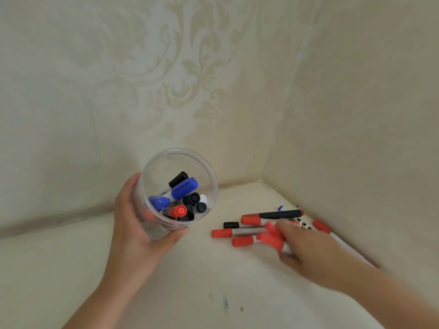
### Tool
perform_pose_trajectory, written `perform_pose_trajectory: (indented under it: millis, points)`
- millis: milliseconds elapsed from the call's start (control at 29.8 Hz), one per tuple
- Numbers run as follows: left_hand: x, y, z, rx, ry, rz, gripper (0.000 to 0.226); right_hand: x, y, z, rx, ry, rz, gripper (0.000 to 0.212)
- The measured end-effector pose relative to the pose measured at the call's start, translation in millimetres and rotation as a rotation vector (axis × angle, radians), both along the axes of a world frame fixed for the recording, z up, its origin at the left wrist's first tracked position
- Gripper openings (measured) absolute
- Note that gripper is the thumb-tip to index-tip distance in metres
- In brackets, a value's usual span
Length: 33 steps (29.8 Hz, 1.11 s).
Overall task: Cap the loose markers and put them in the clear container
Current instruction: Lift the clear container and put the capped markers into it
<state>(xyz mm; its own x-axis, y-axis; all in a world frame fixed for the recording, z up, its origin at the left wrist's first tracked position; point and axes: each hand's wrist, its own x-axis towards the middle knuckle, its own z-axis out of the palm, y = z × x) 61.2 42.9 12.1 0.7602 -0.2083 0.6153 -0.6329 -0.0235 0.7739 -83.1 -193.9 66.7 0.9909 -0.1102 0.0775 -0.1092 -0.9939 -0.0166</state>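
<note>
We hold the clear container (178, 186) in our left hand (140, 224), thumb curled round its near side and fingers wrapped round the far left wall; its open round mouth tilts toward us. It is a smooth transparent plastic cylinder. Inside stand capped markers (183, 198): blue, black and red caps, plus one white end.

Our right hand (306, 252) lies to the right of the container, well apart from it, blurred. Its fingers curl over a red-capped marker (270, 238); the grip itself is too smeared to resolve further.

The loose markers (249, 230) lie on the surface (213, 281) just beyond the right hand, near the corner: slim cylinders with pale or grey barrels and red caps, one with a black cap (231, 225), one with a black barrel (280, 214). A small blue-and-white piece (281, 207) sits farther back.

The surface is cream and matte, with dark specks near us. The walls (166, 79) carry pale damask-patterned paper.
</note>
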Motion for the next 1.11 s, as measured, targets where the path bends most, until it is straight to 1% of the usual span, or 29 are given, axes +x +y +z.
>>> perform_pose_trajectory:
  millis: [34, 67, 101, 134, 168, 201, 268, 335, 369, 436, 469, 503, 536, 570, 637, 670, 704, 771, 804, 838, 871, 905, 972, 1005, 1039, 1072, 1106]
  points:
    - [0.7, 0.0, -0.4, -0.009, 0.001, 0.002, 0.101, 5.2, 5.9, 14.0, 0.212, -0.165, -0.028, 0.019]
    - [1.3, 0.0, -1.0, -0.01, 0.006, 0.001, 0.1, 9.9, 16.2, 28.9, 0.491, -0.327, -0.061, 0.023]
    - [1.7, 0.0, -0.8, -0.008, 0.006, 0.003, 0.101, 15.2, 28.1, 44.4, 0.78, -0.489, -0.053, 0.026]
    - [1.3, 0.0, -0.6, -0.004, 0.006, 0.007, 0.102, 20.2, 40.8, 57.9, 1.004, -0.647, 0.0, 0.024]
    - [1.0, 0.1, -1.3, -0.001, 0.005, 0.011, 0.101, 24.7, 54.2, 68.8, 1.139, -0.779, 0.071, 0.02]
    - [0.3, 0.4, -1.2, 0.0, 0.007, 0.006, 0.101, 29.9, 69.3, 77.1, 1.206, -0.881, 0.158, 0.019]
    - [-0.5, 1.0, 0.4, -0.004, 0.026, -0.009, 0.101, 41.6, 97.7, 85.2, 1.216, -0.971, 0.308, 0.023]
    - [1.2, 0.9, -0.7, -0.015, 0.028, -0.015, 0.1, 54.3, 117.7, 84.3, 1.22, -0.933, 0.352, 0.025]
    - [2.0, 0.9, -0.9, -0.022, 0.028, -0.014, 0.101, 61.9, 124.4, 80.7, 1.195, -0.879, 0.329, 0.024]
    - [1.7, 0.8, 0.0, -0.022, 0.042, -0.011, 0.102, 74.6, 132.6, 69.6, 1.066, -0.714, 0.225, 0.018]
    - [0.2, 0.6, 1.1, -0.016, 0.049, -0.007, 0.102, 77.8, 133.4, 63.8, 1.023, -0.655, 0.173, 0.024]
    - [-1.1, 0.8, 1.5, -0.012, 0.048, -0.005, 0.101, 79.8, 131.7, 59.1, 1.008, -0.649, 0.139, 0.033]
    - [-2.6, 1.1, 2.8, -0.009, 0.046, -0.004, 0.1, 80.0, 130.5, 58.8, 1.027, -0.694, 0.107, 0.039]
    - [-3.2, 1.2, 3.7, -0.005, 0.049, 0.002, 0.099, 79.9, 128.9, 60.2, 1.054, -0.772, 0.091, 0.039]
    - [-2.3, -0.1, 1.9, 0.007, 0.058, -0.003, 0.099, 80.5, 127.1, 61.4, 1.033, -0.913, 0.098, 0.032]
    - [-1.6, -1.0, 1.6, 0.01, 0.059, -0.014, 0.101, 82.2, 127.8, 60.2, 0.979, -0.926, 0.11, 0.027]
    - [0.0, -2.1, 0.9, 0.008, 0.063, -0.027, 0.103, 85.1, 128.4, 57.1, 0.881, -0.89, 0.134, 0.022]
    - [4.7, -2.6, -3.1, -0.001, 0.066, -0.042, 0.108, 89.5, 133.0, 49.7, 0.546, -0.698, 0.198, 0.015]
    - [5.0, -2.0, -3.3, -0.001, 0.064, -0.028, 0.109, 90.6, 134.8, 45.5, 0.41, -0.595, 0.245, 0.017]
    - [5.5, -0.4, -4.6, -0.002, 0.059, -0.012, 0.11, 90.2, 135.2, 43.6, 0.349, -0.542, 0.282, 0.019]
    - [4.0, -0.5, -2.5, -0.009, 0.056, -0.014, 0.11, 87.8, 134.7, 44.8, 0.379, -0.541, 0.311, 0.02]
    - [0.5, -1.7, 1.8, -0.022, 0.064, -0.019, 0.109, 84.7, 133.4, 47.1, 0.462, -0.576, 0.338, 0.019]
    - [-4.2, -3.5, 7.2, -0.071, 0.062, -0.058, 0.102, 77.4, 123.2, 52.0, 0.587, -0.757, 0.347, 0.017]
    - [-4.6, -3.4, 7.0, -0.092, 0.059, -0.082, 0.098, 74.1, 113.2, 53.5, 0.618, -0.845, 0.318, 0.015]
    - [-3.6, -2.0, 6.1, -0.096, 0.062, -0.087, 0.098, 72.2, 99.4, 53.6, 0.652, -0.889, 0.255, 0.014]
    - [-1.5, 0.0, 4.2, -0.082, 0.067, -0.078, 0.1, 71.3, 83.2, 53.6, 0.689, -0.859, 0.165, 0.014]
    - [0.8, 1.9, 2.0, -0.06, 0.082, -0.055, 0.102, 70.7, 64.2, 51.0, 0.698, -0.747, 0.065, 0.013]
